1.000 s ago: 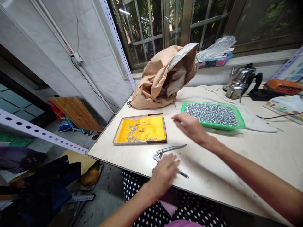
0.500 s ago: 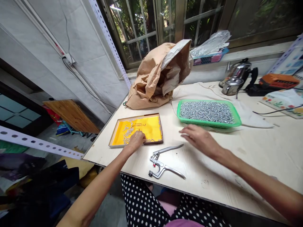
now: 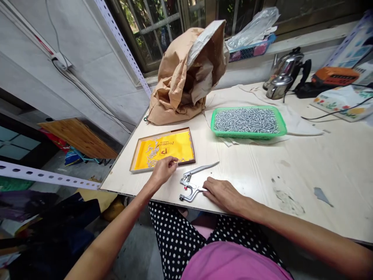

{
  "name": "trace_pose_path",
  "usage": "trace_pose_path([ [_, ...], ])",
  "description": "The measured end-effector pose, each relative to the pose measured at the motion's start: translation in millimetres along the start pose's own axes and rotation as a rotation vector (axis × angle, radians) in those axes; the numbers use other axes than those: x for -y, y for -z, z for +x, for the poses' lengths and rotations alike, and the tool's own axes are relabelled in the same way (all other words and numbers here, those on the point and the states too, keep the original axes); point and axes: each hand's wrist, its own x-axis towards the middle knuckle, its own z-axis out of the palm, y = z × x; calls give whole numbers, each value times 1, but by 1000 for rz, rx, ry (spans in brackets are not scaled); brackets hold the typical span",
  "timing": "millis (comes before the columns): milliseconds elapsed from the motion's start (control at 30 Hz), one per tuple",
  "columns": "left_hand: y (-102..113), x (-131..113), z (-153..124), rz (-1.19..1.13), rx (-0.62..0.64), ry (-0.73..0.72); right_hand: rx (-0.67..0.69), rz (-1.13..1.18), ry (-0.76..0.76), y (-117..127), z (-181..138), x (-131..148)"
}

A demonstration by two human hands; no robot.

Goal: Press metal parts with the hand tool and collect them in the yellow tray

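My left hand (image 3: 163, 171) is just over the front rim of a shallow box (image 3: 133, 157), thumb and fingertips pinched together. What sits in that pinch is too small to make out. Loose small silver metal pins (image 3: 152, 153) lie on the yellow bottom of the box. My right hand (image 3: 225, 194) rests on the tabletop with its fingers closed over the lower handle of metal spring pliers (image 3: 192, 190). The pliers lie flat, jaws to the left, handles spread apart. Further back, a green plastic tray (image 3: 247, 135) is filled with many similar pins.
A large crumpled brown paper sack (image 3: 177, 85) stands at the back left of the table (image 3: 256, 167). At the back right are a metal kettle (image 3: 291, 64), a small metal pot (image 3: 279, 86) and an orange-and-black device (image 3: 335, 76) with cables. A grey scrap (image 3: 323, 195) lies at right.
My right hand has come down and toward me, from near the green tray onto the pliers' lower handle. My left hand has lifted from inside the box to its front rim. The view has tilted down.
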Motion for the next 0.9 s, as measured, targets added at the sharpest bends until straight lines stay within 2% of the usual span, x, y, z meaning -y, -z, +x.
trace_pose_path([
  [67, -5, -2, -24, -177, 45, 38, 9, -15, 12, -1, 3, -1],
  [167, -17, -1, -53, -409, 140, 175, -5, -60, 65, -5, 6, -2],
  [300, -30, 3, -71, -547, 141, 299, -52, -139, 123, -15, 5, -3],
  [533, -46, 4, -81, -469, 78, 270, -212, -243, 230, -32, -1, -7],
  [767, -50, 6, -77, -321, 116, 291, -190, -212, 207, -30, 1, -7],
  [900, -43, 6, -64, -228, 245, 320, -111, -187, 171, -19, 3, -3],
])
